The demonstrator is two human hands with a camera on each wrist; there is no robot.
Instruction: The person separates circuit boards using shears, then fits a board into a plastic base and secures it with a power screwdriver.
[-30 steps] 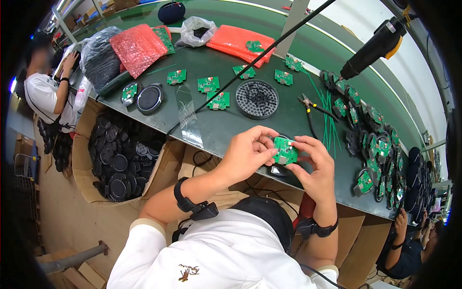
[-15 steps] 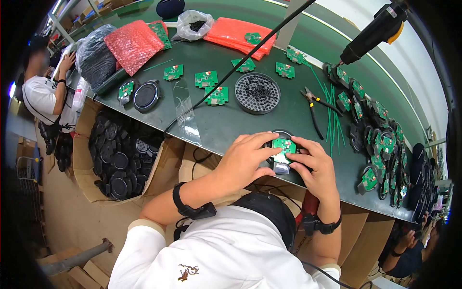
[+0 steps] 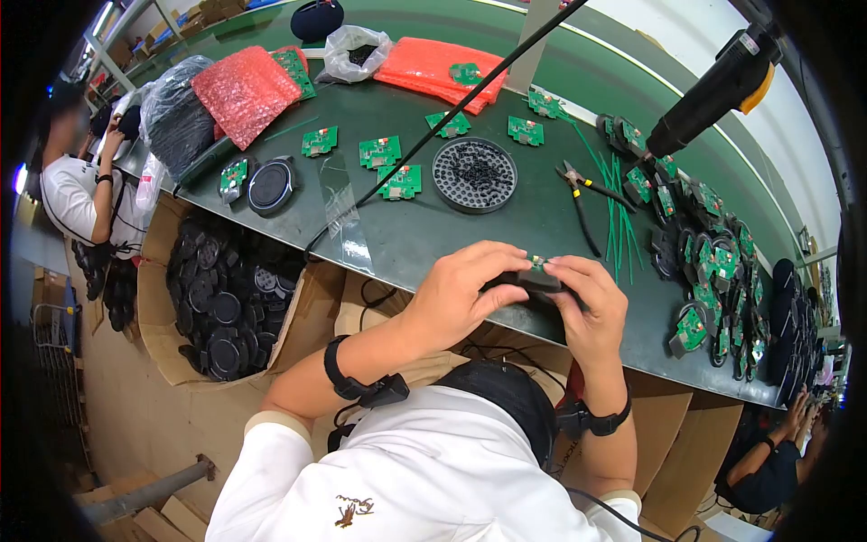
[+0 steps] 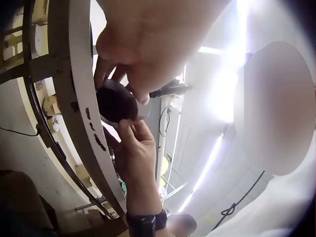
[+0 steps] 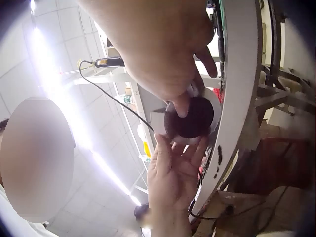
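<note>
Both hands hold a dark round housing [image 3: 539, 280] above the bench's near edge, tilted so its dark side faces the person. A sliver of green circuit board [image 3: 538, 261] shows at its top between the fingertips. The left hand [image 3: 465, 294] pinches the left side, thumb below; the right hand [image 3: 591, 303] grips the right side. In the left wrist view the housing's round dark face [image 4: 116, 101] sits between the fingers of both hands. The right wrist view shows the same dark face [image 5: 190, 117] with a thumb pressed on it.
Loose green boards [image 3: 379, 152], a round tray of small black parts [image 3: 475, 175] and pliers [image 3: 582, 206] lie on the bench. Piled assemblies [image 3: 713, 262] stand at right, beneath a hanging electric screwdriver [image 3: 713, 90]. A carton of black housings [image 3: 226, 307] is at lower left.
The green board, earlier held up alone, then lay on the housing between both hands. Now the housing is tilted up with its dark side toward the person.
</note>
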